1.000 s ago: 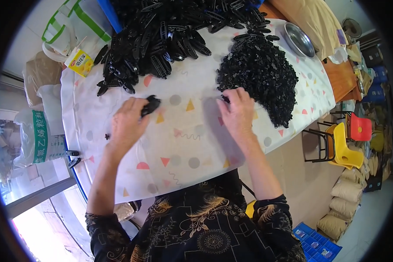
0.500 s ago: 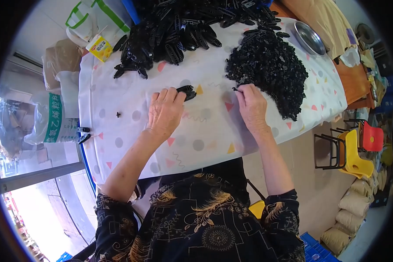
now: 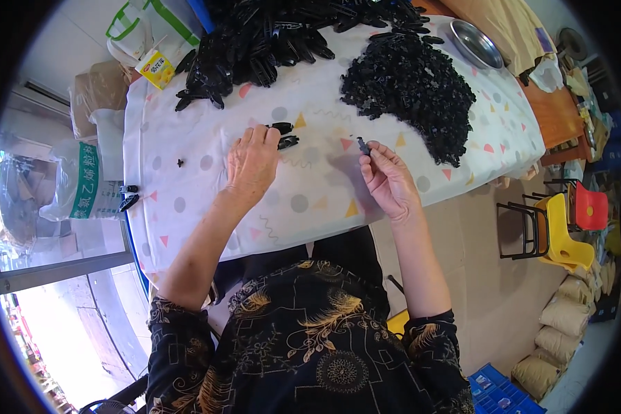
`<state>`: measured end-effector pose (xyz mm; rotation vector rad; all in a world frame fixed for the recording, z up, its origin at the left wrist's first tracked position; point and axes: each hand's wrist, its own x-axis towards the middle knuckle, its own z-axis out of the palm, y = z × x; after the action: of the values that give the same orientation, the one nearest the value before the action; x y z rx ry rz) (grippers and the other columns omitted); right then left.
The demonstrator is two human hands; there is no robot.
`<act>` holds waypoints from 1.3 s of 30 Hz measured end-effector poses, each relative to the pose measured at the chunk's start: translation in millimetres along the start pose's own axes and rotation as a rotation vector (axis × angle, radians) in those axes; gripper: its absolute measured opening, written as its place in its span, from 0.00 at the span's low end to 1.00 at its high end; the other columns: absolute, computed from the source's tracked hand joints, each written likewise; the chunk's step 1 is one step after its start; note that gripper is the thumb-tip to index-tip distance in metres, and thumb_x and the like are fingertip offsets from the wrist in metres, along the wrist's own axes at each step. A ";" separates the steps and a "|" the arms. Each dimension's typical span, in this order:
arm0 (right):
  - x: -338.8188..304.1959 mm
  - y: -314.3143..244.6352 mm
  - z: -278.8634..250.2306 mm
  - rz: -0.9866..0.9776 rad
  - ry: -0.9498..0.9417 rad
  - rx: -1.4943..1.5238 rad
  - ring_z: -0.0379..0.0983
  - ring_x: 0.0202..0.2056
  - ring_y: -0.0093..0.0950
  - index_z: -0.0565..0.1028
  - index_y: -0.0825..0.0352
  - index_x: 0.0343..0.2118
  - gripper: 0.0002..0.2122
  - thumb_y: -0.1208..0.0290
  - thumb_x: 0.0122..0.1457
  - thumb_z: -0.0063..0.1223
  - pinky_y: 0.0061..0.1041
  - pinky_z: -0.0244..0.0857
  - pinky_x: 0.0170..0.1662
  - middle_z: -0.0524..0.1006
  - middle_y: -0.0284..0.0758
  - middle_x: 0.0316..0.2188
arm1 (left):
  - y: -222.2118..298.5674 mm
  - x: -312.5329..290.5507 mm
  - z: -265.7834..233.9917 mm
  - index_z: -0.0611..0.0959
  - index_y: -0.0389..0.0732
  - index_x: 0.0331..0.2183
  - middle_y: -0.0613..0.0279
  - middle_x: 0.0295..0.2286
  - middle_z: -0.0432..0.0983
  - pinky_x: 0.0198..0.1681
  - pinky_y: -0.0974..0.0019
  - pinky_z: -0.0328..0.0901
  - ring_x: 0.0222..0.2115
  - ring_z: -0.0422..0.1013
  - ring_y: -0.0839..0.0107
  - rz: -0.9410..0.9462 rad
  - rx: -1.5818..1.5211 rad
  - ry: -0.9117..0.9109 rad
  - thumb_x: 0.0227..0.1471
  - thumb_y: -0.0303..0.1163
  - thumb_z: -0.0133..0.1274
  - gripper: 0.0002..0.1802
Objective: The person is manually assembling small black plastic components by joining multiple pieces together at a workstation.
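Note:
My left hand is closed, fingers bent, around long black plastic pieces. The tips of two, an upper one and a lower one, stick out past the fingers; the rest is covered. To its right, my right hand pinches a small, jagged black plastic piece between thumb and fingertips, held up off the cloth. Beyond that hand lies a heap of similar small black pieces. A larger pile of long oval black pieces covers the far middle of the table.
A patterned white cloth covers the table. One small black piece lies at left, and long black pieces sit at the left edge. A yellow carton stands far left, a round metal dish far right. Chairs stand at right.
My right hand has drawn back from the edge of the small-piece heap, turned palm up, and now holds up a small black piece. My left hand keeps its hold; the view has shifted slightly.

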<state>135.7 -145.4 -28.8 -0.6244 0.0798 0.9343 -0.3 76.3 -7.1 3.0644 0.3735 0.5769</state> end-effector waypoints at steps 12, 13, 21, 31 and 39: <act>-23.3 11.9 29.5 -0.236 -0.106 -0.918 0.72 0.27 0.21 0.73 0.71 0.32 0.03 0.82 0.55 0.52 0.19 0.69 0.33 0.73 0.31 0.28 | 60.2 -12.8 -16.4 0.67 0.34 0.43 0.64 0.25 0.73 0.25 0.73 0.63 0.25 0.69 0.79 -0.649 -1.366 -0.416 0.43 0.24 0.59 0.25; -22.7 12.5 31.4 -0.351 -0.239 -1.078 0.71 0.28 0.21 0.73 0.71 0.31 0.03 0.83 0.54 0.52 0.20 0.68 0.34 0.72 0.30 0.28 | 61.0 -14.2 -18.5 0.67 0.34 0.43 0.64 0.25 0.73 0.25 0.73 0.63 0.25 0.69 0.79 -0.657 -1.369 -0.415 0.43 0.24 0.59 0.25; -25.2 -1.0 62.5 -0.570 -0.496 -1.708 0.69 0.29 0.28 0.73 0.69 0.28 0.06 0.84 0.46 0.56 0.27 0.65 0.38 0.68 0.34 0.27 | 66.1 -25.0 -17.8 0.66 0.36 0.49 0.62 0.23 0.73 0.31 0.70 0.65 0.25 0.70 0.74 -0.437 -1.159 -0.424 0.41 0.25 0.58 0.32; -13.7 -5.5 74.8 -0.539 -0.719 -1.918 0.67 0.30 0.32 0.73 0.67 0.25 0.06 0.81 0.42 0.59 0.33 0.63 0.44 0.67 0.32 0.25 | 63.1 -28.2 -23.5 0.66 0.37 0.50 0.51 0.26 0.75 0.32 0.60 0.66 0.27 0.73 0.58 -0.295 -1.036 -0.433 0.43 0.29 0.56 0.31; -7.4 15.5 65.4 -0.301 -0.249 -1.549 0.70 0.35 0.25 0.71 0.65 0.43 0.17 0.79 0.48 0.59 0.25 0.64 0.46 0.73 0.32 0.34 | 56.4 -27.7 -18.5 0.63 0.40 0.52 0.53 0.25 0.75 0.31 0.66 0.67 0.26 0.74 0.65 -0.550 -1.344 -0.430 0.47 0.26 0.53 0.30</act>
<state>106.3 -109.1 20.1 -1.8546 -1.0291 0.6284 -18.9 14.3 2.7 1.6155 0.4918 0.0349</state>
